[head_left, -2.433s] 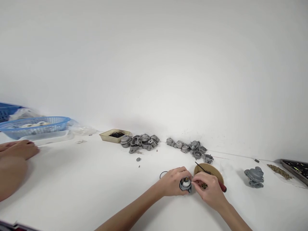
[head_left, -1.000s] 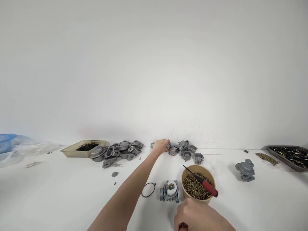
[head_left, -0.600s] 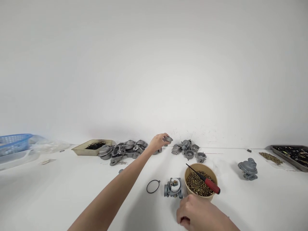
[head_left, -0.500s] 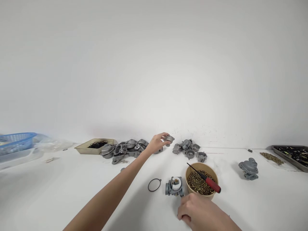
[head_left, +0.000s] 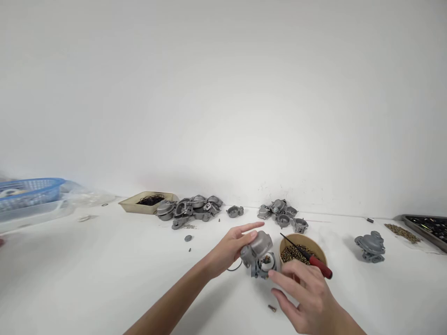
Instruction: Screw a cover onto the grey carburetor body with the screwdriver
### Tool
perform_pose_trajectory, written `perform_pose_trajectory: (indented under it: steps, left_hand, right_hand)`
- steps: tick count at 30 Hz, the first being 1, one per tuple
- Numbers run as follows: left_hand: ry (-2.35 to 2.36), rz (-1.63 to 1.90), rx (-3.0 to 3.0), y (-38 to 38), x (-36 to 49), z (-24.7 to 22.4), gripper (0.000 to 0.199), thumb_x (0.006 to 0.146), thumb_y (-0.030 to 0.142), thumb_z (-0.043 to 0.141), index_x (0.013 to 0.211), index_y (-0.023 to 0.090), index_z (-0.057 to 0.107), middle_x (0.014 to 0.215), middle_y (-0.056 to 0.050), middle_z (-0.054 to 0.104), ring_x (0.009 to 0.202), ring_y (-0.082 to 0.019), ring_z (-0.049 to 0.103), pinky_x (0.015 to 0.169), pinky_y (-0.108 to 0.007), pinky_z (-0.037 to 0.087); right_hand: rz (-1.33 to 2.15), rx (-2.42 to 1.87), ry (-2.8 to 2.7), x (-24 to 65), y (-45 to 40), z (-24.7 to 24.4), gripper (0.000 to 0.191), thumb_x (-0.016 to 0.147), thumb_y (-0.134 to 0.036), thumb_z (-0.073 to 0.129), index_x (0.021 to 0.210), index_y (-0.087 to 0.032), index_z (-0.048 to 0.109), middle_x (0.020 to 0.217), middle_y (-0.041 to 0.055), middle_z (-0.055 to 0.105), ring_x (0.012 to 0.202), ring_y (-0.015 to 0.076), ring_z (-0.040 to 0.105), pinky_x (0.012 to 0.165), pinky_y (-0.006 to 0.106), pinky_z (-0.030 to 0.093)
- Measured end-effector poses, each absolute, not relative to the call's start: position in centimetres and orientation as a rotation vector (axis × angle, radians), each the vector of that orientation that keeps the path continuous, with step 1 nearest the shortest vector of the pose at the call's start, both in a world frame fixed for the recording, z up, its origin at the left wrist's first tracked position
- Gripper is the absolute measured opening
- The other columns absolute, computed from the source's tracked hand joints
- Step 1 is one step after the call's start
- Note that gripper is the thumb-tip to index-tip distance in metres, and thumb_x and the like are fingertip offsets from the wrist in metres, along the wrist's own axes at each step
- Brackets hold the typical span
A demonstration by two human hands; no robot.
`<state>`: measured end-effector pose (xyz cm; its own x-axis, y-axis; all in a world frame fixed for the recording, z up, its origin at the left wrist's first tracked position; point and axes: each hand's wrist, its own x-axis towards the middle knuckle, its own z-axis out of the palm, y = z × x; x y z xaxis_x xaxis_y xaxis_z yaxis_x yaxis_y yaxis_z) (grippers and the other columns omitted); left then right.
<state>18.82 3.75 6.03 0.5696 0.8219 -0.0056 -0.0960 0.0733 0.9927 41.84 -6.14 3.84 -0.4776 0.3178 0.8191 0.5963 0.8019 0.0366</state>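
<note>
My left hand (head_left: 232, 249) grips a grey metal cover (head_left: 259, 245), holding it tilted just above a carburetor body (head_left: 267, 266) with a white float inside. Beside that body, my right hand (head_left: 303, 291) has its fingers apart, the index fingertip close to the body's lower edge, nothing visible between them. A small screw (head_left: 272, 308) lies on the table below. Partly hidden behind my left hand is a thin black ring (head_left: 236, 266). A tan bowl of brass screws (head_left: 319, 246) stands to the right, with a red-handled screwdriver (head_left: 319, 266) across it.
Grey covers (head_left: 183, 209) are piled at the back left, and a smaller heap (head_left: 279, 211) lies behind the bowl. A tan tray (head_left: 131, 203) holds black rings. To the right are an assembled carburetor (head_left: 370, 245) and a dark tray (head_left: 429, 242); a blue basket (head_left: 35, 191) is far left.
My left hand has come back from the rear of the table with the cover, now over the carburetor body. My right hand has opened, and a screw now shows on the table near it.
</note>
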Motion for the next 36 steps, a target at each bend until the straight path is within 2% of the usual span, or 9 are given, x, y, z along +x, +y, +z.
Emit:
perform_pose_trajectory:
  steps: [4, 9, 13, 19, 24, 28, 30, 33, 36]
  left_hand:
    - [0.626, 0.551, 1.408, 2.4, 19.4, 6.3, 0.081, 0.079, 0.058, 0.087, 0.143, 0.015, 0.063, 0.079, -0.003, 0.074, 0.070, -0.017, 0.065, 0.073, -0.029, 0.049]
    - [0.552, 0.511, 1.310, 0.7, 20.6, 6.8, 0.062, 0.076, 0.060, 0.087, 0.115, 0.014, 0.077, 0.089, -0.007, 0.074, 0.076, -0.016, 0.064, 0.070, -0.026, 0.048]
    - [0.546, 0.467, 1.296, 0.3, 21.2, 6.8, 0.057, 0.077, 0.068, 0.081, 0.085, 0.012, 0.076, 0.075, -0.004, 0.064, 0.063, -0.012, 0.054, 0.059, -0.024, 0.039]
    - [0.639, 0.438, 1.355, -0.1, 21.3, 5.9, 0.064, 0.076, 0.079, 0.075, 0.070, 0.016, 0.061, 0.058, 0.005, 0.043, 0.051, -0.009, 0.034, 0.050, -0.025, 0.022]
    - [0.669, 0.411, 1.270, -0.1, 21.3, 5.6, 0.069, 0.075, 0.084, 0.071, 0.081, 0.016, 0.068, 0.062, 0.004, 0.046, 0.053, -0.009, 0.037, 0.049, -0.024, 0.026]
    - [0.583, 0.330, 1.087, 0.2, 20.9, 5.9, 0.071, 0.076, 0.083, 0.071, 0.105, 0.018, 0.074, 0.087, -0.004, 0.063, 0.068, -0.013, 0.051, 0.055, -0.022, 0.040]
    - [0.494, 0.324, 1.031, 0.1, 20.7, 6.3, 0.066, 0.074, 0.074, 0.081, 0.112, 0.021, 0.074, 0.098, -0.004, 0.063, 0.073, -0.012, 0.052, 0.057, -0.020, 0.042]
    - [0.457, 0.381, 1.029, 0.0, 20.5, 6.7, 0.068, 0.062, 0.048, 0.101, 0.120, 0.024, 0.074, 0.104, -0.004, 0.063, 0.077, -0.011, 0.053, 0.060, -0.019, 0.042]
    - [0.485, 0.427, 1.014, 0.1, 20.6, 6.5, 0.071, 0.059, 0.031, 0.104, 0.123, 0.023, 0.075, 0.108, -0.006, 0.065, 0.084, -0.013, 0.057, 0.063, -0.021, 0.043]
  right_hand:
    - [-0.303, -0.707, -2.085, 41.5, -5.9, 3.6, 0.037, 0.099, -0.025, 0.058, 0.135, -0.020, 0.060, 0.120, 0.0143, 0.062, 0.088, 0.0197, 0.066, 0.070, 0.030, 0.056]
    - [-0.171, -0.662, -2.148, 41.7, -5.5, 2.9, 0.040, 0.099, -0.024, 0.059, 0.139, -0.023, 0.059, 0.127, 0.0139, 0.059, 0.084, 0.0173, 0.065, 0.067, 0.029, 0.057]
    - [-0.085, -0.690, -2.197, 41.8, -5.8, 3.1, 0.044, 0.097, -0.025, 0.060, 0.141, -0.026, 0.059, 0.138, 0.0139, 0.057, 0.085, 0.0168, 0.066, 0.071, 0.031, 0.058]
    - [-0.152, -0.730, -2.298, 42.1, -5.9, 3.4, 0.062, 0.083, -0.017, 0.057, 0.144, -0.026, 0.057, 0.124, 0.0100, 0.070, 0.098, 0.0226, 0.073, 0.073, 0.030, 0.058]
    - [-0.208, -0.651, -2.212, 41.9, -5.6, 3.2, 0.062, 0.077, -0.013, 0.052, 0.138, -0.022, 0.059, 0.110, 0.0071, 0.076, 0.093, 0.0202, 0.076, 0.072, 0.027, 0.058]
    - [-0.231, -0.709, -2.071, 42.0, -5.2, 3.1, 0.056, 0.081, -0.009, 0.049, 0.135, -0.020, 0.060, 0.105, 0.0058, 0.078, 0.079, 0.0172, 0.076, 0.066, 0.025, 0.060]
    - [-0.235, -0.764, -2.030, 42.3, -4.9, 3.1, 0.052, 0.083, -0.007, 0.050, 0.132, -0.019, 0.062, 0.099, 0.0049, 0.079, 0.077, 0.0173, 0.076, 0.067, 0.024, 0.062]
    - [-0.221, -0.824, -2.009, 42.8, -4.5, 2.9, 0.049, 0.084, -0.006, 0.050, 0.129, -0.019, 0.064, 0.092, 0.0036, 0.077, 0.075, 0.0166, 0.076, 0.066, 0.023, 0.062]
    - [-0.203, -0.879, -2.011, 43.1, -4.2, 2.3, 0.047, 0.088, -0.009, 0.052, 0.133, -0.019, 0.063, 0.095, 0.0051, 0.077, 0.067, 0.0156, 0.072, 0.061, 0.024, 0.061]
